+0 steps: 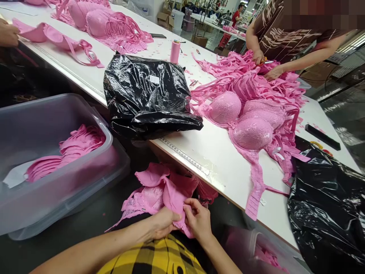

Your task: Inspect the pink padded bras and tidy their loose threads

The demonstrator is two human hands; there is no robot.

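A pink lace bra (154, 196) hangs over my lap, below the front edge of the white table. My left hand (165, 222) is closed on its lower part, thumb on top of the cloth. Close beside it, my right hand (198, 219) pinches the same cloth between thumb and fingers. Behind this bra, more pink fabric (207, 190) shows in the shade under the table edge. The cloth hides the fingertips of my left hand.
A white table (211, 150) bears a black plastic bag (145, 87), a pink thread cone (175, 51) and a heap of pink bras (251, 110). Plastic bins (108, 133) stand left and lower right. Across the table a person's hands (258, 57) hold scissors; another hand (8, 34) is far left.
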